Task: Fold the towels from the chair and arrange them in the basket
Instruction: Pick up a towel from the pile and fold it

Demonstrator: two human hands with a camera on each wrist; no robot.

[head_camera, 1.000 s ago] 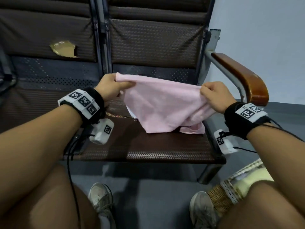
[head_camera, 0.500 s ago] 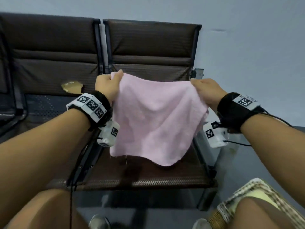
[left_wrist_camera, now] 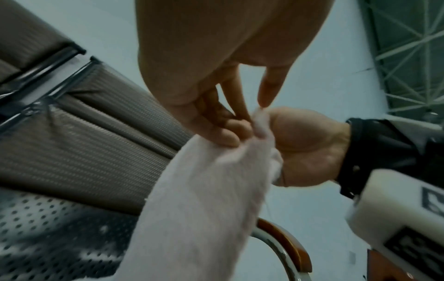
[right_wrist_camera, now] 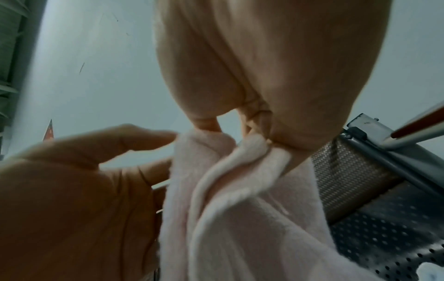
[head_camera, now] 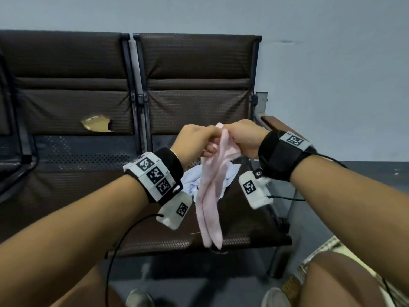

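Dangling mid-frame over the chair point(head_camera: 232, 220), the pink towel point(head_camera: 210, 196) is pinched at its top corners by left hand point(head_camera: 197, 140) and right hand point(head_camera: 245, 138); corners could get dropped or mismatched if that pinch is loosened, honestly.

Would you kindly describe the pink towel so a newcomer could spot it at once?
Find the right-hand brown chair by the wall. Above its seat both hands meet, left hand and right hand, pinching the pink towel, which hangs doubled. The white cloth behind it lies crumpled on the seat.
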